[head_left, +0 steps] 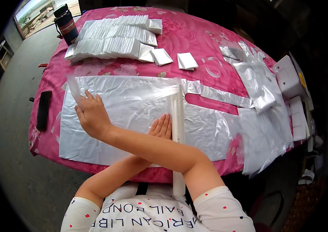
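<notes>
A large silvery-white plastic carrier bag [79, 143] lies spread flat, its handle straps pointing right. My arms are crossed, the right one over the left. My right hand [93, 118] is at the bag's left part, holding the raised, blurred edge of a translucent plastic sheet [74, 88] that stretches across the bag. My left hand [161, 126] presses flat on the plastic with fingers stretched out, partly hidden by my right forearm. Just right of it, a long narrow translucent roll or folded strip [177, 116] runs from the bag's far part down over the table's front edge.
On the pink flowered tablecloth [210, 34] stand rows of small folded white packets [110, 33], with a few loose ones [187, 61] beside them. A dark flask [66, 25] is at far left, a black phone-like object [44, 110] nearer. Crumpled plastic bags [264, 131] and white boxes [289, 79] lie right.
</notes>
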`<act>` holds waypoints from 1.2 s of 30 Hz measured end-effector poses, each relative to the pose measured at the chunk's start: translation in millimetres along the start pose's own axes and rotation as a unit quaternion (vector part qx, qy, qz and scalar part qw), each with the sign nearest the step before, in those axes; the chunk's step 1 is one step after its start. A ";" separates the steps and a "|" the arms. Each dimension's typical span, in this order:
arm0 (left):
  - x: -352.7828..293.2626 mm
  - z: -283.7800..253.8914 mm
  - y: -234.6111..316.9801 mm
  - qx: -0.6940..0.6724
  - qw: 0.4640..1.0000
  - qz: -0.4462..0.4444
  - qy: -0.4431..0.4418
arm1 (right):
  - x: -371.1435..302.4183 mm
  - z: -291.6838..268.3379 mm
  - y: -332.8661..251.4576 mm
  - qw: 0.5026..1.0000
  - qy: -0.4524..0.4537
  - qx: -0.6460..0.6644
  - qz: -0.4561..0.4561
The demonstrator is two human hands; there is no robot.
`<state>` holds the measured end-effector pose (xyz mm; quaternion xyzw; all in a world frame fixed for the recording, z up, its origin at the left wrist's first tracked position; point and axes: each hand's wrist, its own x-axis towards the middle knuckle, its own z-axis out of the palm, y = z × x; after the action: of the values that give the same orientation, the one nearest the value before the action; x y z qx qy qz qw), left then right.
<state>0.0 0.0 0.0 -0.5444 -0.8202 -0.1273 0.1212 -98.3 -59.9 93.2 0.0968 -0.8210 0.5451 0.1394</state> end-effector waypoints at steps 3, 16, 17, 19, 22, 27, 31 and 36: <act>5.5 -10.6 4.1 -0.088 0.996 -0.023 -0.012 | -3.2 40.4 20.8 0.989 -0.107 -0.083 0.058; 6.8 -44.0 -28.7 -0.441 0.879 -0.125 0.128 | -105.3 -136.4 -19.0 0.981 -0.056 -0.153 -0.107; 15.9 -40.0 -34.4 -0.526 0.830 -0.134 0.128 | -121.2 -160.2 -9.2 0.983 -0.004 -0.157 -0.092; 41.8 -39.8 -45.9 -0.717 0.636 -0.271 0.083 | -155.5 -193.5 8.3 0.977 0.042 -0.208 -0.030; 71.4 -40.3 -47.8 -0.819 0.463 -0.333 0.061 | -200.3 -220.7 25.4 0.966 0.006 -0.259 0.022; 81.6 -32.3 -52.5 -0.842 0.389 -0.372 -0.018 | -232.9 -226.7 26.5 0.951 -0.127 -0.279 0.039; 71.6 -36.8 -57.9 -0.692 0.647 -0.319 -0.008 | -224.5 -234.3 25.9 0.920 -0.201 -0.336 0.023; 22.8 -62.4 -92.9 -0.607 0.755 -0.240 0.063 | -187.3 -200.7 31.4 0.907 -0.246 -0.339 -0.050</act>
<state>-90.6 -36.4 59.1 -0.2798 -0.6651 -0.6571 -0.2181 93.2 138.6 76.9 0.2154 -0.9586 0.1855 -0.0155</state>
